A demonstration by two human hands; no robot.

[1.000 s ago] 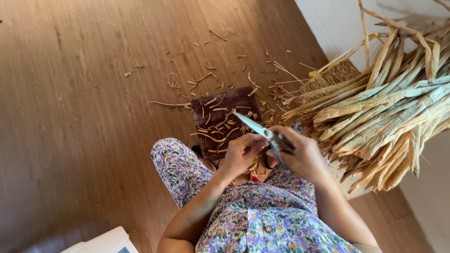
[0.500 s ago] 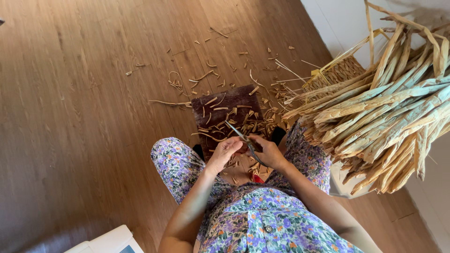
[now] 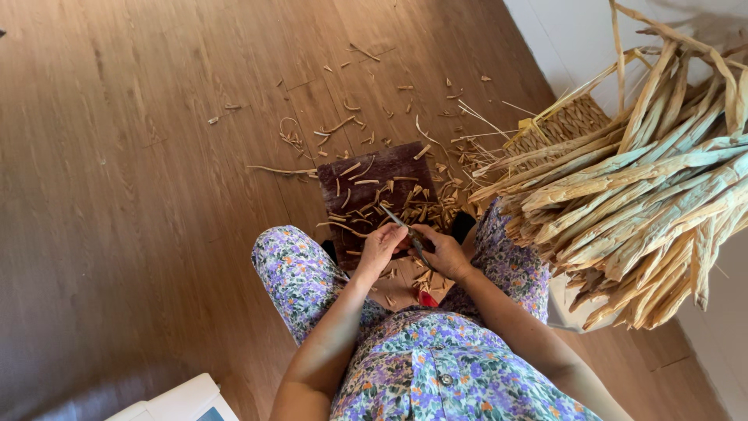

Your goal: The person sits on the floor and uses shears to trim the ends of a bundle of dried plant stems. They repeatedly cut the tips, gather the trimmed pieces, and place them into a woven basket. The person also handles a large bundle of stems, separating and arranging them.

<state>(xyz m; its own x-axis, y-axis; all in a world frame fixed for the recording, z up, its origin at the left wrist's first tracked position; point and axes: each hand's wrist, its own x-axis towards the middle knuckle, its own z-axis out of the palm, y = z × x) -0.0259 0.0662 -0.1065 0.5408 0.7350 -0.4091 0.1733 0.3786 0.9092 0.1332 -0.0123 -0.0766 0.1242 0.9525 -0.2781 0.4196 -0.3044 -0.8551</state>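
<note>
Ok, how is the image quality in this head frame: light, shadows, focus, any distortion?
Head view: bright even light from the right, washing out the white wall; soft shadow on the wooden floor at lower left; floor planks bow slightly, a wide-angle effect; both hands and the dried-leaf bundle look sharp, without motion blur.

- One view only, from a head-worn camera, facing steeply down over the person's lap.
- Left hand (image 3: pixel 379 248) and right hand (image 3: pixel 444 251) sit just below frame centre, at arm's reach from the lens.
- Floor (image 3: pixel 140 195) fills the frame beyond and left of the hands.
- Stalks (image 3: pixel 639 195) lie right of the hands, nearer the lens.
- No second view; no shared area.
</note>
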